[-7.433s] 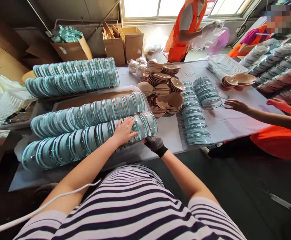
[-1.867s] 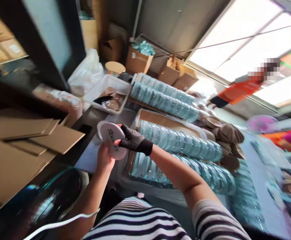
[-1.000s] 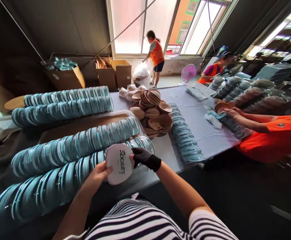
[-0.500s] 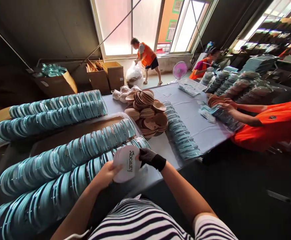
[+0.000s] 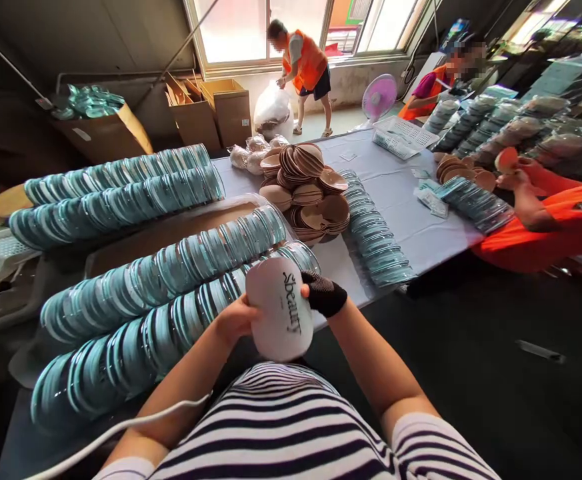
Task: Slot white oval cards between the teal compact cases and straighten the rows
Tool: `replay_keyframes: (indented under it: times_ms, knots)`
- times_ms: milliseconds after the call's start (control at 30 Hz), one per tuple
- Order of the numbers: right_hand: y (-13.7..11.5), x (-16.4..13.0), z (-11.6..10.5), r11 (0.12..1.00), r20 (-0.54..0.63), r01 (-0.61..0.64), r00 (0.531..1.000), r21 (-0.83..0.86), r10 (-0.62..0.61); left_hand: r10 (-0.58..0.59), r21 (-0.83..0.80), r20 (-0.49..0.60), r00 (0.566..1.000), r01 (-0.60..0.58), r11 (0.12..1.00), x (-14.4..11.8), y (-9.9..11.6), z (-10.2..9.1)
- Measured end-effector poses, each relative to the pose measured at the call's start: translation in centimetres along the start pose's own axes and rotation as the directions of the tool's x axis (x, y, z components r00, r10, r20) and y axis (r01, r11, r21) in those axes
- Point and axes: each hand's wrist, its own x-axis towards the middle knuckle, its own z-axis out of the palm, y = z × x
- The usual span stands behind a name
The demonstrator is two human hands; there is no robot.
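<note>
Both hands (image 5: 235, 319) hold a white card (image 5: 279, 308) beside boxed teal lids (image 5: 171, 267).

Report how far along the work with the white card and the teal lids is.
Done: long rows of teal lids lie stacked on the table. In hand: left hand and gloved right hand hold one white "beauty" card at its edges. Left: a pile of brown cups sits unsorted beyond.

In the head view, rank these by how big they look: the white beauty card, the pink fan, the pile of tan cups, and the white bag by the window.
1. Pile of tan cups
2. White beauty card, though it is nearest the camera, held by the left hand and right hand
3. White bag and pink fan: close in look, both far off, so unranked.
</note>
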Motion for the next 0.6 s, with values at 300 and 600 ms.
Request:
replay_keyframes:
  times_ms: [300,600]
  knots:
    - [2.1,1.3,0.8,0.853,-0.451,0.252,0.761,-0.458,-0.467,0.284,0.241,-0.377,0.881,-0.203,0.949,1.9,-0.4,-0.4]
    - [5.7,2.3,4.9,0.520,-0.316,0.260,0.553,-0.814,-0.771,0.275,0.018,-0.498,0.822,-0.307,0.951,2.3,-1.9,-1.4]
